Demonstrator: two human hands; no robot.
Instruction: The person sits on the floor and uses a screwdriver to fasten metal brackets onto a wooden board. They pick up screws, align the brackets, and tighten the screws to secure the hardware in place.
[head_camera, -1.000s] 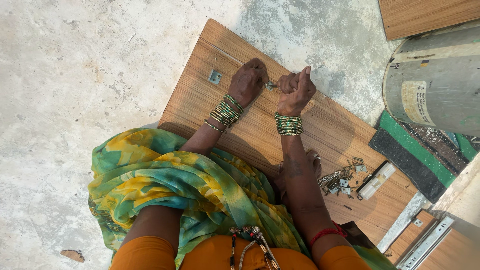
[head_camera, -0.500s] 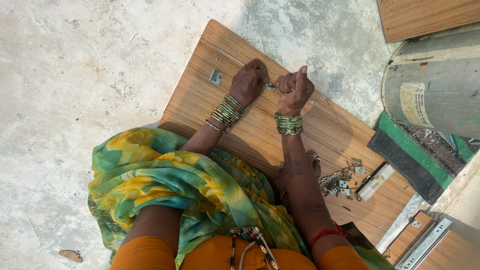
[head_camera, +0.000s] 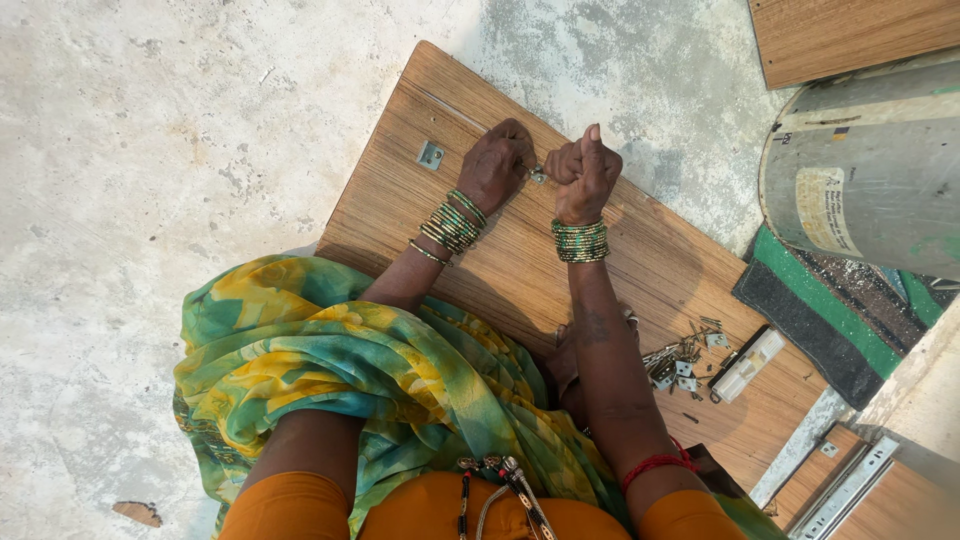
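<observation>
In the head view, a person is crouching over a wooden board (head_camera: 520, 260) lying on a concrete floor (head_camera: 150, 150), working at its far edge. The left hand (head_camera: 497, 165) is pressing fingertips down beside a small metal bracket (head_camera: 538, 175), pinning it flat to the board; the fingers are curled together, touching the bracket rather than wrapping it. The right hand (head_camera: 585, 170) is closing in a fist, thumb up, seemingly clamped around a slim tool whose tip is meeting the bracket; the tool itself is mostly hidden, so its kind cannot be told. A second plate (head_camera: 431, 154) is already sitting flat on the board, near the left hand. By the right forearm a heap of screws (head_camera: 685, 358) and a white slide piece (head_camera: 745, 365) are lying on the board, with a grey drum (head_camera: 870, 165), a green mat (head_camera: 830, 310) and metal rails (head_camera: 845, 480) beyond. To do this well, it seems wise to be keeping the tool upright over the bracket, pushing straight down, and holding the bracket steady so it is not twisting off line.
</observation>
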